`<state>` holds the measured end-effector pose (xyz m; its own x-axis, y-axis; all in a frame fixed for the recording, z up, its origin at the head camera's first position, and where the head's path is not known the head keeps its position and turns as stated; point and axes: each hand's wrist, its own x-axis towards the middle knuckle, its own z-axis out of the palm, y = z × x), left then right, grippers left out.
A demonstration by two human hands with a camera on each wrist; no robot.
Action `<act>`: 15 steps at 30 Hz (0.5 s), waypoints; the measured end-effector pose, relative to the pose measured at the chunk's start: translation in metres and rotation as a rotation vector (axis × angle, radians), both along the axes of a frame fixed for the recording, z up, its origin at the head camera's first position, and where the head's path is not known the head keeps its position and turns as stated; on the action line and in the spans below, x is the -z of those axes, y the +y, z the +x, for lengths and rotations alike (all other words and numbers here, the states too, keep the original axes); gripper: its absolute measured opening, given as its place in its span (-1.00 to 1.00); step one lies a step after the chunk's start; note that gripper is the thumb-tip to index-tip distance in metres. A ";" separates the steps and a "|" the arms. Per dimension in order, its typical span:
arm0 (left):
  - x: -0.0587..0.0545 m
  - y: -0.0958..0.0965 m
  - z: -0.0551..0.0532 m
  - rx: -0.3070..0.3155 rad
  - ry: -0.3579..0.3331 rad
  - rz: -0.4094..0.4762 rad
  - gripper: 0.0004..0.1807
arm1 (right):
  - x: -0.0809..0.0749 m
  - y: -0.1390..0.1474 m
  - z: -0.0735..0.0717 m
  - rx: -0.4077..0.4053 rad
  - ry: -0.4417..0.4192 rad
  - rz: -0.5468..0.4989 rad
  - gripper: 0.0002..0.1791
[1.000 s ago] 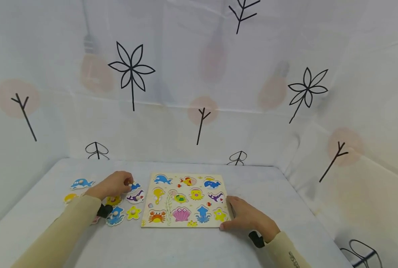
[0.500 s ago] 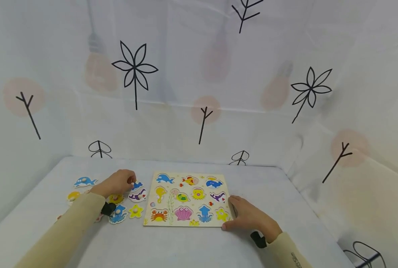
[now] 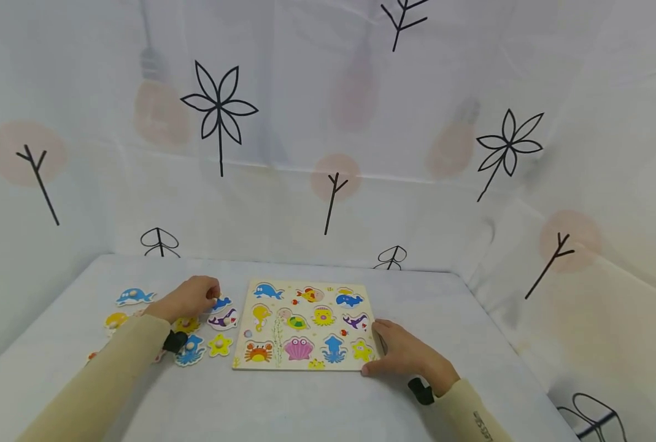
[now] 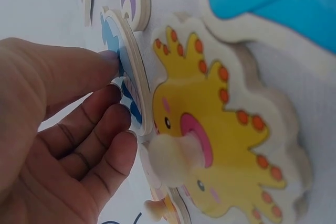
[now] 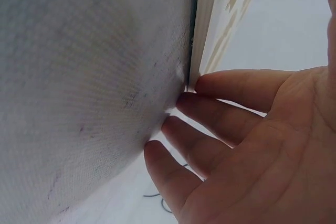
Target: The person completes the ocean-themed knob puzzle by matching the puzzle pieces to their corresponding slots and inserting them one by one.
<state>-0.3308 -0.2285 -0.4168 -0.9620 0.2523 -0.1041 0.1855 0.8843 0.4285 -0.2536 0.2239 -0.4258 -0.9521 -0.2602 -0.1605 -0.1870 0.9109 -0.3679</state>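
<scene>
My left hand (image 3: 191,296) reaches over the loose puzzle pieces left of the board. Thumb and fingers close on a blue whale piece (image 4: 126,59) in the left wrist view; they hide its knob. That piece seems to lie on or just above the table. A yellow octopus piece (image 4: 220,129) with a pale knob is close below the hand. At the right edge of the wooden sea-animal puzzle board (image 3: 310,333) is my right hand (image 3: 402,351), thumb at the near corner. In the right wrist view its extended fingers (image 5: 241,90) touch the board's side near the cloth.
Other knobbed pieces surround the left hand: a purple whale (image 3: 223,320), a yellow star (image 3: 220,345), a blue squid (image 3: 191,352), a blue whale or dolphin (image 3: 134,297) and a partly covered yellow one (image 3: 116,320). A white cloth covers the table (image 3: 283,405); patterned curtains stand behind.
The whole head view shifts slightly as the camera moves. Both hands keep nearly the same places, the left at the blue whale piece, the right at the board's edge.
</scene>
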 end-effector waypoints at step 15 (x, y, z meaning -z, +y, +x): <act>-0.006 0.002 -0.001 0.032 0.057 -0.017 -0.92 | 0.002 0.001 -0.001 0.010 -0.012 0.013 0.19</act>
<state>-0.3318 -0.2267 -0.4108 -0.9581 0.2813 -0.0543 0.2371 0.8849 0.4010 -0.2546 0.2247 -0.4275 -0.9528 -0.2481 -0.1750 -0.1731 0.9175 -0.3580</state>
